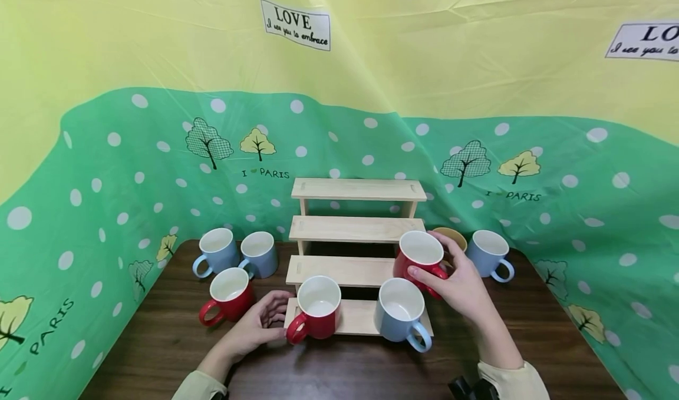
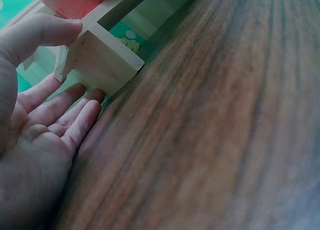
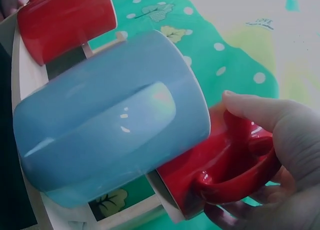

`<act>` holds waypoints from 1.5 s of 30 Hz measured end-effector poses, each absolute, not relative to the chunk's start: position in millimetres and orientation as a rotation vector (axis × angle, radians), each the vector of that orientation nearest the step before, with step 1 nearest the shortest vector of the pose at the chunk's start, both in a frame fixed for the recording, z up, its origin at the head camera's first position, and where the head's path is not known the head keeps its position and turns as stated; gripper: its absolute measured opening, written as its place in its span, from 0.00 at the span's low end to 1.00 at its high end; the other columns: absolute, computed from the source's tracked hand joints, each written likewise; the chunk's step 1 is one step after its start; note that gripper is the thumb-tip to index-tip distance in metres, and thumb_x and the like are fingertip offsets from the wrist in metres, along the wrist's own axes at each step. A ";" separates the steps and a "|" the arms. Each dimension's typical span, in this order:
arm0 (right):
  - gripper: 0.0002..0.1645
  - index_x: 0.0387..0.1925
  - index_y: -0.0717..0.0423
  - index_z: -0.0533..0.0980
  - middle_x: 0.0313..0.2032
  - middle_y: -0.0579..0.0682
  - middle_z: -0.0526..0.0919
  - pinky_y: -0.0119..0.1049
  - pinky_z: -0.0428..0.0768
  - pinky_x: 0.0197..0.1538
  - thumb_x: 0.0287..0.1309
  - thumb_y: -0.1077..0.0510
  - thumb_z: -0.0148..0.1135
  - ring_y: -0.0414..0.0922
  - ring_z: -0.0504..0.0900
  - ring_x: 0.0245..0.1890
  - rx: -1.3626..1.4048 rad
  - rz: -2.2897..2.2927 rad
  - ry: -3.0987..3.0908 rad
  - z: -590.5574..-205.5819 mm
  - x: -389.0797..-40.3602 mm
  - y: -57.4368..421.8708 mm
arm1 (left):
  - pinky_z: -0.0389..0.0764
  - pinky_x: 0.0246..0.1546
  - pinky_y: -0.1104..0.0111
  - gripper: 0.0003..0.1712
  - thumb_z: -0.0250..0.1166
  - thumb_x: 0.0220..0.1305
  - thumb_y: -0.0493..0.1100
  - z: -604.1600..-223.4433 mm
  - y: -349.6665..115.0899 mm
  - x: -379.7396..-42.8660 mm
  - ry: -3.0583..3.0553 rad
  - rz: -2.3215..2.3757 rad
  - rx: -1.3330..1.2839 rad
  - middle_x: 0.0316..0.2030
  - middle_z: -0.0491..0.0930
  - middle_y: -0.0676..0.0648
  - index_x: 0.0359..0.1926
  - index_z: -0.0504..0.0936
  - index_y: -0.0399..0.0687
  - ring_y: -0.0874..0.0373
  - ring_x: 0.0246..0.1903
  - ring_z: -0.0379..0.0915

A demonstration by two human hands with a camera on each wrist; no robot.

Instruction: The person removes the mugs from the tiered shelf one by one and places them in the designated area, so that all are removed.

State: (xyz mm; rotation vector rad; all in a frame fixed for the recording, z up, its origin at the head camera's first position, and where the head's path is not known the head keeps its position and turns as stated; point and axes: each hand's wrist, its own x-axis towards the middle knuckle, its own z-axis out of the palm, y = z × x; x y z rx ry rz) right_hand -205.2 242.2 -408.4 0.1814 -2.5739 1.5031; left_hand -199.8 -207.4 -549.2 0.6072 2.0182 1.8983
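My right hand (image 1: 458, 276) grips a red mug (image 1: 408, 260) at its handle side, with the thumb near the handle and fingers behind. This mug is at the right end of the second step from the bottom; whether its base touches the step is hidden. In front, a light blue mug (image 1: 398, 311) stands on the lowest step of the wooden tiered stand (image 1: 358, 316). Another red mug (image 1: 320, 311) stands at that step's left part. My left hand (image 1: 260, 320) holds the step's left end, thumb (image 2: 65, 30) at its corner, fingers along the side.
Left of the stand are two light blue mugs (image 1: 217, 251), (image 1: 260, 255) and a red mug (image 1: 231, 294). Behind my right hand shows a yellow mug (image 1: 451, 238), partly hidden, beside another light blue mug (image 1: 488, 254). A printed cloth (image 1: 339, 135) hangs behind the dark wooden table (image 1: 159, 341).
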 end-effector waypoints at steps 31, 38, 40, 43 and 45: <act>0.57 0.83 0.50 0.62 0.72 0.59 0.75 0.39 0.81 0.55 0.61 0.48 0.83 0.60 0.76 0.67 0.069 1.552 -2.537 -411.7 -207.1 237.6 | 0.78 0.66 0.69 0.43 0.75 0.67 0.37 -545.1 -207.6 -198.7 2.030 1.868 0.538 0.71 0.75 0.33 0.77 0.64 0.34 0.43 0.67 0.75; 0.53 0.81 0.50 0.66 0.69 0.59 0.78 0.32 0.83 0.52 0.60 0.48 0.84 0.60 0.79 0.64 0.088 1.550 -2.502 -406.7 -202.5 238.1 | 0.78 0.66 0.69 0.42 0.75 0.67 0.37 -547.3 -207.5 -200.3 2.043 1.858 0.534 0.71 0.75 0.33 0.76 0.65 0.34 0.43 0.66 0.75; 0.52 0.80 0.51 0.67 0.68 0.58 0.79 0.30 0.84 0.50 0.60 0.48 0.84 0.59 0.80 0.62 0.099 1.549 -2.489 -406.4 -201.9 239.2 | 0.78 0.66 0.69 0.42 0.75 0.67 0.36 -546.4 -207.2 -199.5 2.033 1.867 0.548 0.70 0.75 0.33 0.76 0.65 0.33 0.44 0.66 0.75; 0.52 0.80 0.51 0.67 0.67 0.58 0.79 0.30 0.85 0.49 0.60 0.49 0.84 0.58 0.80 0.61 0.105 1.557 -2.479 -404.8 -201.3 240.9 | 0.78 0.66 0.69 0.42 0.74 0.67 0.36 -545.5 -207.3 -198.9 2.028 1.871 0.561 0.70 0.75 0.32 0.76 0.64 0.32 0.45 0.66 0.76; 0.52 0.80 0.51 0.67 0.67 0.58 0.80 0.30 0.85 0.49 0.60 0.50 0.84 0.57 0.80 0.60 0.113 1.561 -2.470 -403.6 -200.7 242.1 | 0.78 0.66 0.69 0.42 0.74 0.66 0.36 -545.9 -207.7 -198.9 2.025 1.874 0.564 0.70 0.75 0.32 0.76 0.64 0.32 0.45 0.66 0.76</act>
